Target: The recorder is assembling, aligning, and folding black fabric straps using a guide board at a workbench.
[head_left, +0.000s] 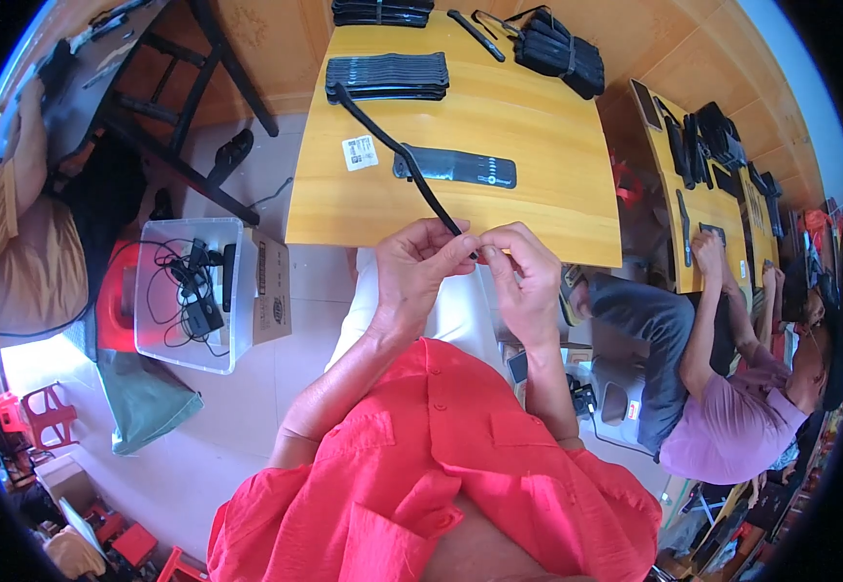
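Note:
A long, narrow black strip (397, 147), like a strap, slants over the table from a stack of flat dark pieces down to my hands. My left hand (419, 260) pinches its near end between thumb and forefinger. Close against it, the fingertips of my right hand (521, 274) are pinched at the very tip of the strip. Under the strip's middle lies a flat, dark rectangular sleeve (470, 168) with pale print. What exactly sits between the right fingertips is too small to make out.
On the yellow wooden table (557, 194) lie a white label (359, 152), a stack of dark flat pieces (387, 80), a tied black bundle (557, 53) and another black strip (477, 36). A clear bin of cables (237, 301) stands left. People work at both sides.

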`<action>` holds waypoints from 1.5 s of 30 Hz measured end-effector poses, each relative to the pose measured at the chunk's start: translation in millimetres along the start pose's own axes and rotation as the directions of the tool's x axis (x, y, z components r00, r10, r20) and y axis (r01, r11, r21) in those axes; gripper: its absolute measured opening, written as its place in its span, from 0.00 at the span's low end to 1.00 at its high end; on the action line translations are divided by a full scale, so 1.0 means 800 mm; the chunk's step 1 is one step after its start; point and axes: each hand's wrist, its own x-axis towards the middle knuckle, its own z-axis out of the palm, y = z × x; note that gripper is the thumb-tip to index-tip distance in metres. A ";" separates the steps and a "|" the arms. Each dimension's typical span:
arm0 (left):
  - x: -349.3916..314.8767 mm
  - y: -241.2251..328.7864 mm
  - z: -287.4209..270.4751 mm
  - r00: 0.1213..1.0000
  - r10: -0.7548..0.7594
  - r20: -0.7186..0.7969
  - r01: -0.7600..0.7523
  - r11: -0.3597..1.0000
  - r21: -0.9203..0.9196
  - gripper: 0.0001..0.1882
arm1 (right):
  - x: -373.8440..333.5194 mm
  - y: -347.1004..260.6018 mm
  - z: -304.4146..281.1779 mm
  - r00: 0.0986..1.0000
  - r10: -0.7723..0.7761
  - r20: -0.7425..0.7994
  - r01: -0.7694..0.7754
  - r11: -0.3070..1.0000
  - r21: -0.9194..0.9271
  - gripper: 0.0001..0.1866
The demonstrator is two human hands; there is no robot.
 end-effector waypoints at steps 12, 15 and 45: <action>0.008 0.001 -0.002 0.991 -0.107 0.086 0.105 0.994 0.024 0.11 | 0.002 0.030 -0.023 0.947 0.237 0.218 -0.308 0.860 0.406 0.06; 0.008 0.002 -0.003 0.988 -0.119 0.096 0.119 0.993 0.007 0.11 | 0.005 0.029 -0.021 0.915 0.312 0.258 -0.401 0.783 0.475 0.05; 0.003 -0.003 -0.002 0.998 -0.032 0.058 0.029 0.998 0.052 0.12 | -0.003 0.004 -0.001 0.997 0.058 0.058 -0.060 0.997 0.043 0.02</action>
